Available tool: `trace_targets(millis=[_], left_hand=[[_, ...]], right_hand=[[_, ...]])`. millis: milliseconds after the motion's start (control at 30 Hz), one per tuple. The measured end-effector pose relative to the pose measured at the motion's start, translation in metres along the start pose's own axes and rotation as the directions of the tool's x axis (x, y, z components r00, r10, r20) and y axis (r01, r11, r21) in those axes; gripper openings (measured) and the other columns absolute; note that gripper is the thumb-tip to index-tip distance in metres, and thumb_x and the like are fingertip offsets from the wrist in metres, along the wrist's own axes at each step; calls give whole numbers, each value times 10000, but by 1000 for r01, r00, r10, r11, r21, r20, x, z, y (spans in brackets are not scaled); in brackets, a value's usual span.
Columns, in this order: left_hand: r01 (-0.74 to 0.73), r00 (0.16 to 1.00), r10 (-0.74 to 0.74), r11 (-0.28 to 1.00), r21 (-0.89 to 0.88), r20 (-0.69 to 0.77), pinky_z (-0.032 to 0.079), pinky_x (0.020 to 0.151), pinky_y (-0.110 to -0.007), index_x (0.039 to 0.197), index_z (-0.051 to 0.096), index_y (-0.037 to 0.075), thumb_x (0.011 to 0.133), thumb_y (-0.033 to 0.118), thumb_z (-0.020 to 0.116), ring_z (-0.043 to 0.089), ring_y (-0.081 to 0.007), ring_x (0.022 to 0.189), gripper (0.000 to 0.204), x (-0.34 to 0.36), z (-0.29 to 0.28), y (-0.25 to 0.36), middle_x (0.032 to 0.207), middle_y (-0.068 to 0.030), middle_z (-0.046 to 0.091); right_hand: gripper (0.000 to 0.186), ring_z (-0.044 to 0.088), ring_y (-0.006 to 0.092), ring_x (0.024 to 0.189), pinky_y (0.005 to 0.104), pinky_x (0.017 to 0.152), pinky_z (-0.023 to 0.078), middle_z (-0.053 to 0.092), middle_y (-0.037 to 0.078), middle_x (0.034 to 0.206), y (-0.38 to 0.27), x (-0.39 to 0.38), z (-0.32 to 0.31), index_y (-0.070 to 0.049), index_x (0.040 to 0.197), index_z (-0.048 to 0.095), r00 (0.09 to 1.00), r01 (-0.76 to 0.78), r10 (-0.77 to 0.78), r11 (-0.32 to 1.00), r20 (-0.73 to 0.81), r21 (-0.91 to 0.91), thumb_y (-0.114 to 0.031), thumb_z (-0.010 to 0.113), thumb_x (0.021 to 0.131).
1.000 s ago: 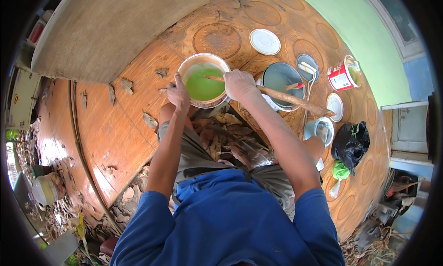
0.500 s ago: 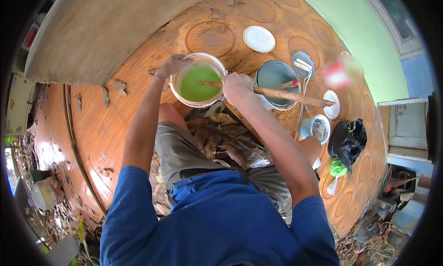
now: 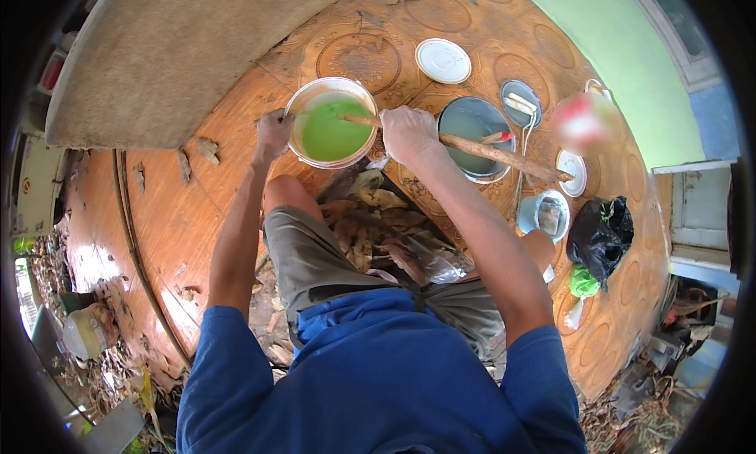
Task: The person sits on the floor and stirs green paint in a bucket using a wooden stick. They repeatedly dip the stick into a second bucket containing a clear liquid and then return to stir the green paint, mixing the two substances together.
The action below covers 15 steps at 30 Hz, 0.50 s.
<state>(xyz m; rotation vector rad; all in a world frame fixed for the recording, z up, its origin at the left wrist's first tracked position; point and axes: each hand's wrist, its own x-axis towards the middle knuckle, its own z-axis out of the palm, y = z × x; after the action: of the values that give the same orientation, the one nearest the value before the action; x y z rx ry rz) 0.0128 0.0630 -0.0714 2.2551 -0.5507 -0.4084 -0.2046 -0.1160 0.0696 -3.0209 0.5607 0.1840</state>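
A white bucket [image 3: 295, 106] holding light green paint [image 3: 335, 135] stands in front of me. My left hand [image 3: 274, 133] is closed at the left side of its rim, the fingertips partly hidden. In my right hand [image 3: 409, 131] I grip a rough wooden stick [image 3: 504, 156]. The stick's left end dips into the paint, while its other end reaches out to the right. Beneath the stick, to the right of my hand, is a dark-rimmed bucket [image 3: 461, 111] with greyish liquid and a red-tipped tool [image 3: 496, 137] at its edge.
White lids [image 3: 443, 61] [image 3: 573, 173] lie on the patterned floor. A grey tray [image 3: 520, 92] holds a paint roller [image 3: 518, 103]. A light blue pail [image 3: 529, 212] and a black plastic bag [image 3: 602, 237] sit at right. Dry leaves [image 3: 378, 210] lie between my legs; a board [image 3: 189, 60] stands at upper left.
My left hand has gone from lying over the rim with fingers stretched to closing at the bucket's left side. The stick's end in the paint has shifted slightly up and left.
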Motion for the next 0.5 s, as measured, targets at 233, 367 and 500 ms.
trace_targets(millis=[233,367,500], left_hand=[[-79,845,64,997,-5,-531,460,699,-427,965,651,35,862,224,549,605,-366,771,238,-67,40,11,849,-187,636],[27,813,-36,999,-24,-581,453,741,-437,1043,615,11,891,225,517,593,-367,853,280,-101,50,45,952,-187,621],[-59,782,-26,992,-114,-622,449,769,-436,1087,585,-17,909,234,492,590,-365,887,321,-107,56,42,971,-201,613]], right_hand=[[186,661,277,810,390,732,521,669,153,820,-10,14,-2,-40,864,661,999,28,-30,999,44,33,-102,488,839],[188,664,260,808,383,720,522,673,139,814,-18,6,6,-48,857,670,1000,11,-11,999,0,47,-102,491,842],[181,667,253,815,371,713,521,678,122,833,-26,-4,13,-53,864,675,999,-29,32,998,-43,60,-112,505,842]])
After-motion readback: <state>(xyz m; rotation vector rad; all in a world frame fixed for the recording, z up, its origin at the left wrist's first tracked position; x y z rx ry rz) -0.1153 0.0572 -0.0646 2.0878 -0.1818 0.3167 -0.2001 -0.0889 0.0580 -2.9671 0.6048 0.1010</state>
